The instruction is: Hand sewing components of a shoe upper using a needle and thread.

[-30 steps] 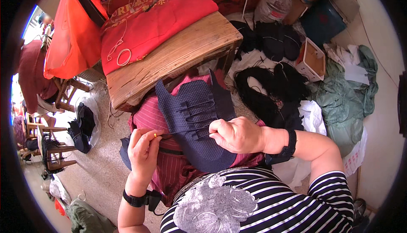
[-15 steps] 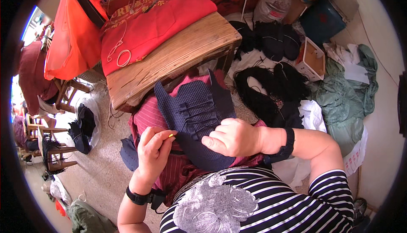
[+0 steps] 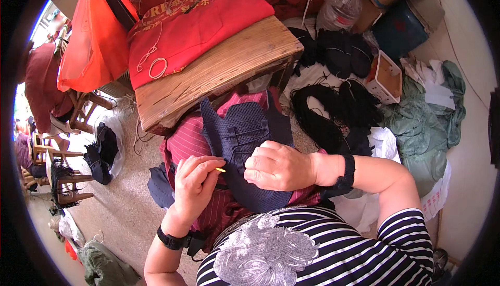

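Across my lap, over a maroon striped cloth (image 3: 183, 136), lies a navy textured woven piece (image 3: 221, 127) with cords laced across its middle. My left hand (image 3: 197, 186) is at the piece's left edge, its thumb and fingers pinched on a thin yellow stick (image 3: 221, 170) whose tip pokes out to the right. Over the right half of the piece, my right hand (image 3: 280, 167) is closed with curled fingers. Whatever it grips is hidden, and it covers part of the lacing.
A wooden bench (image 3: 219, 64) stands just ahead, partly draped with a red printed cloth (image 3: 200, 23). To the right lie black cord bundles (image 3: 317, 111), a white basket (image 3: 386, 77) and green sheeting (image 3: 422, 122). Stools (image 3: 75, 182) stand at the far left.
Both hands have come slightly closer together, the right one shifting left and rolling over. More of the yellow stick shows now. The view has shifted slightly.
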Action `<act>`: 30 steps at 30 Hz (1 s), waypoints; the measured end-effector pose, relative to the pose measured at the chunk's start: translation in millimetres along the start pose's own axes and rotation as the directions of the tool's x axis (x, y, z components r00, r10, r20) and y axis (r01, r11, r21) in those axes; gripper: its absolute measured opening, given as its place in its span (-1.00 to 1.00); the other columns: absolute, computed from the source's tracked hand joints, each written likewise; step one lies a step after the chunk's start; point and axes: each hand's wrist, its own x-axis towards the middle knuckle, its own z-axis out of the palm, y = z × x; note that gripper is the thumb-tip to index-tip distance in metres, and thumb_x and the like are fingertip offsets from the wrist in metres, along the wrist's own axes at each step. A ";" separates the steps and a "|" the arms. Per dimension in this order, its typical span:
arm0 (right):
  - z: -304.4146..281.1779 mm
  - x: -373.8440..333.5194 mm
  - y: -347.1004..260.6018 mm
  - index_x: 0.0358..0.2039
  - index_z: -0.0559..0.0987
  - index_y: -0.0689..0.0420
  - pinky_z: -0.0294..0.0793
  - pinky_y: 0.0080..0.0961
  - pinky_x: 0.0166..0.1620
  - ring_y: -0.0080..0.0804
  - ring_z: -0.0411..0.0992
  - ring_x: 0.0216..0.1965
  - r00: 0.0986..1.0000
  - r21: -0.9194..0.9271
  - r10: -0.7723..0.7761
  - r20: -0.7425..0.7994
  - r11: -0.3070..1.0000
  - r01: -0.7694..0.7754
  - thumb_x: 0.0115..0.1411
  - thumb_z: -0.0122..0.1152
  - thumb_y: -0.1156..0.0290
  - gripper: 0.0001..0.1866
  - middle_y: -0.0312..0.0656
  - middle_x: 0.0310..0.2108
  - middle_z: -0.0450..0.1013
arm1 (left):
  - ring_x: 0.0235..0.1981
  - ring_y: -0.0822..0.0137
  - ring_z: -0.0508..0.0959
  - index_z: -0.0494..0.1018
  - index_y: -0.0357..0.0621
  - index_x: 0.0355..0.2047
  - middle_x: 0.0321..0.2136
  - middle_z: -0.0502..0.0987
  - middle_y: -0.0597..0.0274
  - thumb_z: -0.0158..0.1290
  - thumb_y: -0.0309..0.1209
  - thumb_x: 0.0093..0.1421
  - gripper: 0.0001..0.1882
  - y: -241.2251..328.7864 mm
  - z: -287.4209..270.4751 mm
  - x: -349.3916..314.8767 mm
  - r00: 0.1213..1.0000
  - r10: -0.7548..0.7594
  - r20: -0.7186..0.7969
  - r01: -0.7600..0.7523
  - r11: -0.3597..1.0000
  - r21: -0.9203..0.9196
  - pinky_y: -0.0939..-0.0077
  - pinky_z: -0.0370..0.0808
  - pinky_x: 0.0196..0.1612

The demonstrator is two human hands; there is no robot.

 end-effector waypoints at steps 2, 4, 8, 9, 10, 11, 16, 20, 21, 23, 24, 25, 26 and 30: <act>2.5 -0.9 0.0 -0.27 0.55 0.20 0.41 -0.38 -0.16 -0.32 0.43 -0.21 0.999 0.009 0.050 -0.006 0.999 -0.050 0.06 0.27 0.37 -0.76 -0.20 -0.22 0.44 | -0.30 0.22 0.57 0.59 -0.17 -0.27 -0.25 0.64 0.19 0.16 -0.67 0.05 -0.77 0.1 -0.1 1.1 1.000 -0.004 0.013 0.004 1.000 0.009 0.37 0.45 -0.19; 3.7 -1.0 -0.7 -0.27 0.54 0.20 0.42 -0.39 -0.17 -0.31 0.43 -0.20 0.995 0.021 0.100 -0.012 0.995 -0.100 0.06 0.28 0.38 -0.76 -0.19 -0.23 0.44 | -0.31 0.24 0.57 0.59 -0.16 -0.27 -0.25 0.64 0.22 0.15 -0.68 0.03 -0.76 -0.1 -0.2 1.8 1.000 0.013 0.016 -0.013 1.000 0.021 0.39 0.44 -0.20; 4.9 -1.9 0.7 -0.26 0.51 0.21 0.43 -0.39 -0.17 -0.31 0.43 -0.21 0.995 -0.003 0.092 -0.030 0.996 -0.093 0.08 0.25 0.39 -0.77 -0.16 -0.22 0.44 | -0.31 0.23 0.57 0.59 -0.16 -0.26 -0.25 0.64 0.21 0.15 -0.68 0.03 -0.75 -1.8 0.3 0.8 1.000 0.015 0.014 -0.015 1.000 0.017 0.38 0.44 -0.20; 5.0 -2.1 1.4 -0.25 0.51 0.22 0.43 -0.38 -0.17 -0.31 0.43 -0.21 0.999 -0.018 0.053 -0.007 0.998 -0.053 0.08 0.25 0.40 -0.75 -0.15 -0.21 0.44 | -0.31 0.23 0.58 0.59 -0.16 -0.26 -0.25 0.64 0.21 0.15 -0.68 0.03 -0.75 -2.1 0.5 0.8 1.000 0.016 0.010 -0.016 1.000 0.020 0.38 0.44 -0.20; 4.1 -1.3 1.1 -0.25 0.51 0.22 0.43 -0.38 -0.17 -0.31 0.43 -0.21 0.999 -0.017 0.053 -0.006 0.998 -0.053 0.08 0.25 0.40 -0.75 -0.15 -0.21 0.44 | -0.31 0.23 0.58 0.59 -0.16 -0.26 -0.26 0.64 0.21 0.14 -0.68 0.04 -0.75 -2.1 0.7 0.9 1.000 0.017 0.007 -0.017 1.000 0.022 0.38 0.44 -0.20; 2.9 -0.1 1.0 -0.23 0.51 0.23 0.43 -0.37 -0.17 -0.30 0.44 -0.20 0.999 -0.041 0.047 0.025 0.998 -0.046 0.08 0.24 0.40 -0.75 -0.13 -0.21 0.43 | -0.31 0.23 0.58 0.59 -0.16 -0.26 -0.26 0.64 0.21 0.14 -0.68 0.04 -0.75 -2.1 0.7 1.2 1.000 0.015 0.007 -0.015 1.000 0.022 0.38 0.44 -0.20; 6.4 0.9 1.8 -0.21 0.51 0.25 0.44 -0.35 -0.15 -0.28 0.43 -0.19 0.997 -0.087 0.046 0.057 0.995 -0.041 0.08 0.21 0.40 -0.73 -0.10 -0.19 0.42 | -0.30 0.22 0.59 0.59 -0.17 -0.27 -0.26 0.64 0.22 0.16 -0.66 0.05 -0.77 -2.3 1.0 1.1 1.000 0.010 -0.004 -0.010 1.000 0.018 0.37 0.45 -0.18; 7.5 1.9 2.6 -0.21 0.51 0.23 0.44 -0.36 -0.13 -0.27 0.43 -0.18 0.994 -0.020 0.108 0.019 0.994 -0.108 0.10 0.22 0.39 -0.74 -0.12 -0.18 0.40 | -0.29 0.21 0.59 0.58 -0.19 -0.26 -0.26 0.63 0.18 0.15 -0.69 0.05 -0.76 -2.8 -0.6 0.7 1.000 0.020 0.009 -0.020 0.999 0.025 0.38 0.48 -0.21; 6.6 1.8 2.7 -0.21 0.51 0.22 0.43 -0.35 -0.12 -0.27 0.42 -0.18 0.993 -0.007 0.112 0.025 0.994 -0.112 0.10 0.23 0.38 -0.74 -0.14 -0.18 0.39 | -0.30 0.21 0.59 0.58 -0.21 -0.26 -0.28 0.61 0.15 0.13 -0.71 0.05 -0.75 -3.6 -1.1 -0.9 1.000 0.014 -0.017 -0.014 1.000 0.000 0.39 0.49 -0.22; 3.1 -0.2 0.9 -0.18 0.50 0.20 0.42 -0.34 -0.11 -0.27 0.42 -0.17 0.995 -0.026 0.103 0.013 0.994 -0.103 0.11 0.26 0.35 -0.71 -0.14 -0.17 0.38 | -0.30 0.20 0.57 0.59 -0.22 -0.25 -0.30 0.57 0.13 0.13 -0.74 0.03 -0.73 -6.1 -5.8 -4.8 0.998 -0.031 -0.061 0.029 0.999 -0.029 0.41 0.51 -0.23; 0.3 -1.8 0.1 -0.16 0.50 0.19 0.41 -0.33 -0.10 -0.26 0.41 -0.16 0.995 -0.045 0.095 0.001 0.994 -0.095 0.12 0.29 0.32 -0.68 -0.13 -0.15 0.37 | -0.30 0.19 0.56 0.61 -0.21 -0.24 -0.32 0.54 0.14 0.15 -0.75 0.02 -0.71 -7.4 -10.8 -6.3 0.995 -0.068 -0.079 0.066 0.997 -0.034 0.41 0.51 -0.23; -4.3 -3.0 -0.6 -0.16 0.50 0.19 0.41 -0.33 -0.10 -0.26 0.41 -0.16 0.995 -0.046 0.097 0.002 0.994 -0.097 0.12 0.29 0.32 -0.68 -0.13 -0.15 0.37 | -0.32 0.22 0.55 0.61 -0.22 -0.25 -0.33 0.51 0.14 0.14 -0.77 0.02 -0.71 -7.5 -14.5 -6.0 0.988 -0.082 -0.128 0.083 0.997 0.000 0.45 0.51 -0.27; -9.7 -4.7 -1.6 -0.13 0.48 0.17 0.41 -0.31 -0.09 -0.24 0.41 -0.15 0.986 -0.045 0.165 -0.003 0.985 -0.165 0.09 0.34 0.29 -0.62 -0.13 -0.14 0.36 | -0.34 0.27 0.54 0.61 -0.22 -0.25 -0.33 0.50 0.16 0.14 -0.77 0.04 -0.72 -15.3 -18.0 -8.7 0.987 -0.062 -0.151 0.069 0.997 0.037 0.48 0.50 -0.28; -14.8 -15.5 -2.4 -0.06 0.42 0.14 0.41 -0.28 -0.08 -0.19 0.39 -0.14 0.934 0.015 0.356 -0.034 0.934 -0.356 0.00 0.47 0.26 -0.46 -0.11 -0.12 0.33 | -0.35 0.30 0.52 0.60 -0.23 -0.27 -0.36 0.48 0.16 0.15 -0.73 0.07 -0.78 -13.1 -18.6 -14.4 0.981 -0.118 -0.153 0.121 0.993 0.011 0.50 0.47 -0.30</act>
